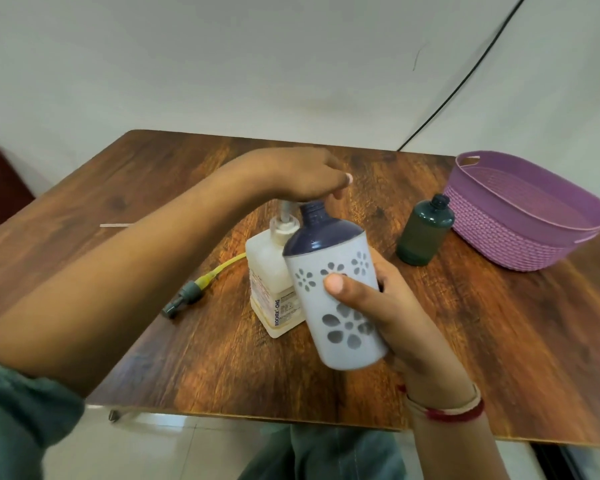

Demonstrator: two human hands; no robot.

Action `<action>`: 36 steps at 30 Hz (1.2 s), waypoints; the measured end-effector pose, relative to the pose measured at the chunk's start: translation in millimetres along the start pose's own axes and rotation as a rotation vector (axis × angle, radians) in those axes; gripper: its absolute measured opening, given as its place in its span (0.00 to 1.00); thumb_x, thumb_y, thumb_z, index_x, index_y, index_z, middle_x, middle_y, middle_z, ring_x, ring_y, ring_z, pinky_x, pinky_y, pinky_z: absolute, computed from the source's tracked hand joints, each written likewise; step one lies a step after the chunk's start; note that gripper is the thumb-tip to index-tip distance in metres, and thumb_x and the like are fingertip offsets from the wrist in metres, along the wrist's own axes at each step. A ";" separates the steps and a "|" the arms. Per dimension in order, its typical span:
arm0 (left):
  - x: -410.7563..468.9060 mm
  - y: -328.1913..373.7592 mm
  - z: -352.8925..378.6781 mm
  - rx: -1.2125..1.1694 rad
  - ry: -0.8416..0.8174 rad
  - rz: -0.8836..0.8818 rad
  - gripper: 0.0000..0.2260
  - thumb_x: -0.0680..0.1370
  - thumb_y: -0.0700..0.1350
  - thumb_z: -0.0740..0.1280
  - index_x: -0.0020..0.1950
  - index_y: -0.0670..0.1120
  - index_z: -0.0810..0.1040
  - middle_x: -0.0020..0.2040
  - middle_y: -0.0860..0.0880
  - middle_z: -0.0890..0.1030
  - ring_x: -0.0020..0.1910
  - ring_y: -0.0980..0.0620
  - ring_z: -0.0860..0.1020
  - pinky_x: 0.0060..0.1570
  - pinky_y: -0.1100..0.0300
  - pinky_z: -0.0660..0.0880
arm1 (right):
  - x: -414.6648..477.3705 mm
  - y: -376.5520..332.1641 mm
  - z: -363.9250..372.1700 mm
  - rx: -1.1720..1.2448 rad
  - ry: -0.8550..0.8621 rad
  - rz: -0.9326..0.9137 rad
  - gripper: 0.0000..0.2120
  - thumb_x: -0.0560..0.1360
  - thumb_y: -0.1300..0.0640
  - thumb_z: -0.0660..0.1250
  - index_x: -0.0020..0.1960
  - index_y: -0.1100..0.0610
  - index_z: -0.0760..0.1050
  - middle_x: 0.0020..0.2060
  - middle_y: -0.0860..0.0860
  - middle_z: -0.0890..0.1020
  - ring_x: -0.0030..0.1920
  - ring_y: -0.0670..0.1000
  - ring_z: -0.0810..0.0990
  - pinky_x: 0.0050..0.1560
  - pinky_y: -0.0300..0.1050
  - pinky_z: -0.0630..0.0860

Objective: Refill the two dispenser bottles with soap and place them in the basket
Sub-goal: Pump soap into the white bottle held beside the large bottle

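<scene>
The left hand (302, 174) lies over the top of the pump (285, 220) on a white soap refill bottle (265, 268), fingers curled down around the pump head, which is hidden under the palm. That bottle stands upright near the middle of the wooden table (194, 358).

The right hand (395, 306) grips a white dispenser bottle with flower cut-outs (314, 303), thumb across its front. It is lifted off the table and tilted, with its dark blue shoulder and open neck brought up just under the left hand, beside the pump stem.

A dark green dispenser bottle (425, 232) stands upright and uncapped toward the right edge, just beside the purple basket (520, 244) at the far right corner. A grey pump head with a yellow tube (191, 292) lies flat toward the left edge, apart from the refill bottle.
</scene>
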State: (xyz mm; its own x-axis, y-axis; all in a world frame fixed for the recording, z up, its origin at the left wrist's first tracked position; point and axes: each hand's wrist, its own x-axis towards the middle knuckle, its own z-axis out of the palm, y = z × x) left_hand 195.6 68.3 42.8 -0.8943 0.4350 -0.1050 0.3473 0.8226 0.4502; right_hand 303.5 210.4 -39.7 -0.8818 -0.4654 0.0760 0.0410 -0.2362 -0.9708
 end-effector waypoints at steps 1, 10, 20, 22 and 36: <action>0.6 -0.1 1.3 -0.019 0.014 0.001 0.16 0.82 0.50 0.54 0.52 0.46 0.80 0.45 0.55 0.77 0.53 0.50 0.76 0.60 0.51 0.70 | 0.4 -0.5 -0.6 -0.004 0.000 0.001 0.16 0.65 0.53 0.73 0.53 0.48 0.79 0.43 0.53 0.85 0.41 0.51 0.85 0.37 0.41 0.79; 1.3 -0.7 -1.7 0.040 -0.111 -0.035 0.17 0.83 0.49 0.53 0.55 0.44 0.80 0.50 0.52 0.76 0.55 0.49 0.75 0.59 0.53 0.69 | -0.1 0.6 1.5 -0.001 -0.002 0.003 0.18 0.64 0.53 0.73 0.54 0.51 0.77 0.43 0.53 0.85 0.40 0.52 0.85 0.37 0.41 0.79; -0.9 -7.3 7.4 -0.090 -0.081 -0.040 0.17 0.83 0.46 0.52 0.55 0.42 0.79 0.46 0.55 0.75 0.49 0.54 0.74 0.58 0.56 0.69 | 1.6 7.0 2.6 -0.018 0.017 0.043 0.18 0.63 0.52 0.74 0.53 0.49 0.78 0.43 0.53 0.85 0.40 0.52 0.85 0.37 0.41 0.79; 0.1 -3.3 1.9 -0.055 -0.082 -0.036 0.17 0.83 0.50 0.53 0.54 0.44 0.80 0.44 0.56 0.75 0.47 0.55 0.74 0.55 0.57 0.68 | 1.9 3.3 2.5 -0.008 0.005 0.030 0.18 0.63 0.52 0.74 0.52 0.49 0.78 0.42 0.53 0.85 0.40 0.51 0.85 0.37 0.41 0.79; 0.0 2.1 -1.0 -0.041 -0.104 0.008 0.16 0.83 0.45 0.52 0.54 0.42 0.79 0.47 0.53 0.76 0.53 0.50 0.76 0.57 0.55 0.71 | -3.0 -1.5 -1.6 -0.017 0.015 0.014 0.14 0.63 0.51 0.74 0.48 0.44 0.80 0.41 0.52 0.85 0.38 0.49 0.85 0.35 0.39 0.79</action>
State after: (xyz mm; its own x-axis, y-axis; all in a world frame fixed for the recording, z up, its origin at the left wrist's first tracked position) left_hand 196.0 69.6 44.6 -0.8565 0.4791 -0.1919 0.3409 0.8043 0.4867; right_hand 305.4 213.5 -38.8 -0.8880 -0.4561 0.0589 0.0456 -0.2149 -0.9756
